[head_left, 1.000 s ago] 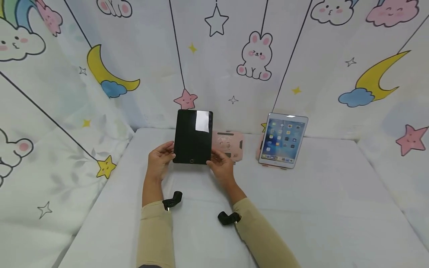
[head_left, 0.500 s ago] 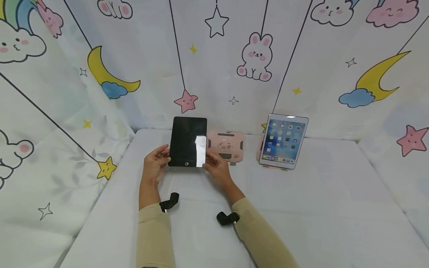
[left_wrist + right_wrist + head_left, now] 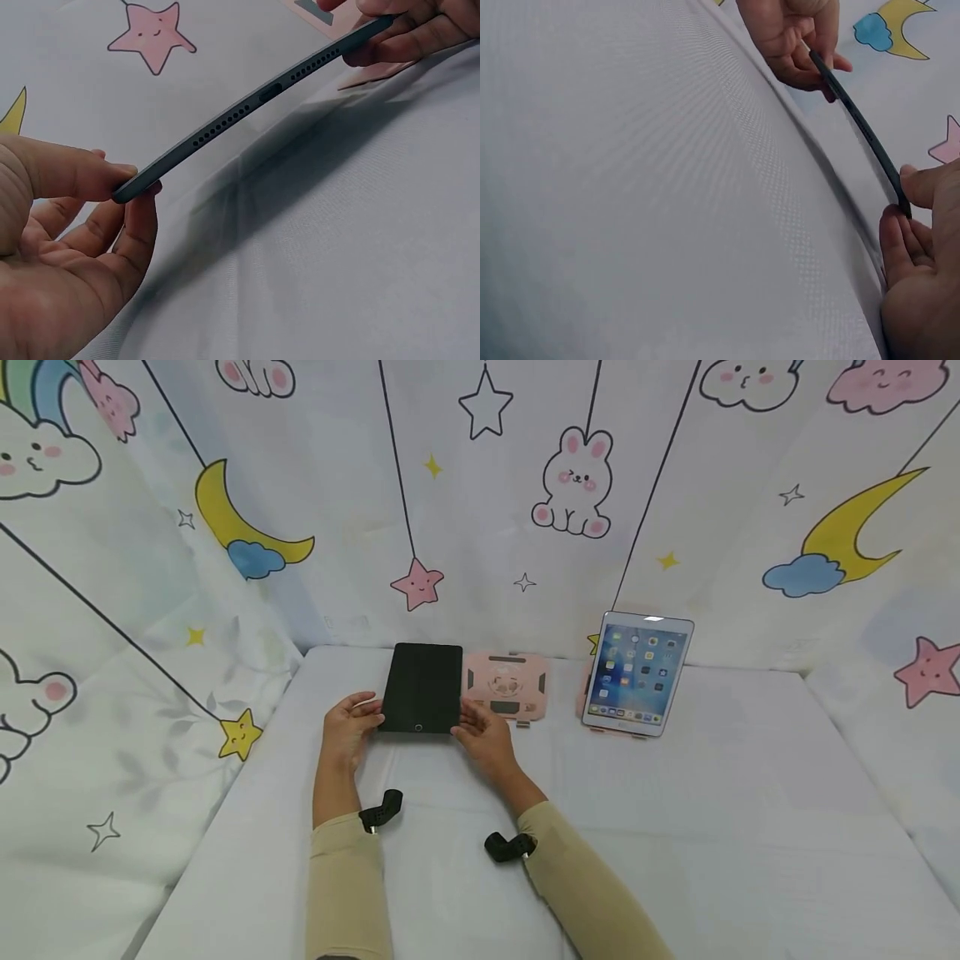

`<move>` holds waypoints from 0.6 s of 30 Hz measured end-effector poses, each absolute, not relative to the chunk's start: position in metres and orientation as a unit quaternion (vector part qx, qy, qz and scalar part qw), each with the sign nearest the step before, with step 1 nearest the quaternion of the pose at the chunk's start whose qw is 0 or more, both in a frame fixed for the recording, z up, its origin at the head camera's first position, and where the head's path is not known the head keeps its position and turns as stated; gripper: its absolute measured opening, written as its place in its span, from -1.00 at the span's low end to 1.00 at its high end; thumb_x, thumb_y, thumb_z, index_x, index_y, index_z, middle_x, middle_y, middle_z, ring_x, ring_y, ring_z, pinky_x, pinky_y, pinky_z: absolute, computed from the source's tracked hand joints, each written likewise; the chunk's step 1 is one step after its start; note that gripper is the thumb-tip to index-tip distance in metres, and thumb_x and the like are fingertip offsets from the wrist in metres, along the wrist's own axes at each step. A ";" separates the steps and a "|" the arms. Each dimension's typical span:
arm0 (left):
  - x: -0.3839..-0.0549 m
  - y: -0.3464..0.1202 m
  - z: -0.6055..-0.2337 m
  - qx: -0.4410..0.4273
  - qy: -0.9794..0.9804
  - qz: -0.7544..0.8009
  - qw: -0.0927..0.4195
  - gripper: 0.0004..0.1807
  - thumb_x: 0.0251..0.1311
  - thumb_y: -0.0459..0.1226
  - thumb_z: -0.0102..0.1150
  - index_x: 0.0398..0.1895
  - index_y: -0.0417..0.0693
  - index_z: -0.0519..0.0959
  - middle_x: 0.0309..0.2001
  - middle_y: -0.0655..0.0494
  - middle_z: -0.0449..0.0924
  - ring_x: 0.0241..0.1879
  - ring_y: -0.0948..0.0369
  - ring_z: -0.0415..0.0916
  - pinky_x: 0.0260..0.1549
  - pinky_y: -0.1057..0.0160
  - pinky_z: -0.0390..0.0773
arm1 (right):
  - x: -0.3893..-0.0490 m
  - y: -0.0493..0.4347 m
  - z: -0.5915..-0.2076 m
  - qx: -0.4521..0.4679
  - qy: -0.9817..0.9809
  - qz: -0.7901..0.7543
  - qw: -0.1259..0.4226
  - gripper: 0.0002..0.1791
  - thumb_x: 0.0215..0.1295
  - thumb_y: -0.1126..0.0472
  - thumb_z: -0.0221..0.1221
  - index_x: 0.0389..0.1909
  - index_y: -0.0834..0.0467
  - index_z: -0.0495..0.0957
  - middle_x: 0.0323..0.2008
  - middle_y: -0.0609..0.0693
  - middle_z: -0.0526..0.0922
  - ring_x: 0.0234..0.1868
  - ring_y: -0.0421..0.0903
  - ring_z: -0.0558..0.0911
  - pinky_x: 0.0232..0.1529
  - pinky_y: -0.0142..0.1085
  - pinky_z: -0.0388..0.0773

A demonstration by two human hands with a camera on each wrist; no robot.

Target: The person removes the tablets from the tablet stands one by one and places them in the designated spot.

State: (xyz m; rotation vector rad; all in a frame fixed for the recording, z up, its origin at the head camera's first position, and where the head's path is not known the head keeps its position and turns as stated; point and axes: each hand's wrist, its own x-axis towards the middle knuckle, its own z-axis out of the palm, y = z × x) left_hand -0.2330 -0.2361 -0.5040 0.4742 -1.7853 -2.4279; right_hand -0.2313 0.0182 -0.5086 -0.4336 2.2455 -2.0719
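A tablet with a dark screen (image 3: 423,687) is held above the white table near its back edge. My left hand (image 3: 349,727) pinches its lower left corner between thumb and fingers, and my right hand (image 3: 484,733) pinches the lower right corner. In the left wrist view the tablet's bottom edge (image 3: 225,120) shows a port and two rows of speaker holes, and a shadow lies on the cloth beneath it. From the right wrist view the same thin edge (image 3: 862,127) appears between both hands. Just right of the tablet lies a pink case (image 3: 507,687) with dark slots.
A second, white-framed tablet (image 3: 638,674) with a lit screen of icons leans tilted at the back right, with pink parts behind it. White cloth covers the table (image 3: 735,810). A printed curtain (image 3: 480,510) hangs along the back and sides.
The dark tablet has moved slightly left and down, and its top has tipped backward, so the bright reflection on its screen is gone. Both hands have kept their pinch on it.
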 end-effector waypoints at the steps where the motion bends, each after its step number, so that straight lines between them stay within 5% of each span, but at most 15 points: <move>1: -0.233 -0.236 -0.505 0.160 -0.587 -0.793 0.042 -0.40 0.19 -0.68 0.18 0.33 -0.39 0.37 -0.26 0.25 0.74 -0.14 0.32 0.63 -0.23 0.46 0.65 | -0.231 0.018 -0.510 -0.139 0.734 -0.664 0.018 -0.37 0.28 0.45 0.30 0.38 0.38 0.41 0.26 0.39 0.55 0.25 0.27 0.60 0.23 -0.13 0.62; 10: -0.235 -0.235 -0.501 0.211 -0.630 -0.747 0.032 -0.40 0.18 -0.65 0.21 0.33 -0.31 0.45 -0.25 0.20 0.76 -0.24 0.37 0.66 -0.28 0.47 0.64 | -0.242 0.013 -0.534 -0.132 0.772 -0.622 -0.017 -0.41 0.25 0.32 0.39 0.32 0.19 0.54 0.20 0.16 0.68 0.14 0.03 0.71 0.08 -0.35 0.68; 18: -0.237 -0.233 -0.499 0.223 -0.722 -0.655 0.001 -0.47 0.33 -0.46 0.18 0.37 -0.07 0.51 0.23 -0.18 0.63 -0.11 0.33 0.63 -0.18 0.46 0.58 | -0.241 0.012 -0.533 -0.138 0.829 -0.542 -0.014 -0.43 0.24 0.27 0.41 0.29 0.10 0.59 -0.34 0.02 0.67 -0.37 -0.18 0.53 -0.36 -0.41 0.49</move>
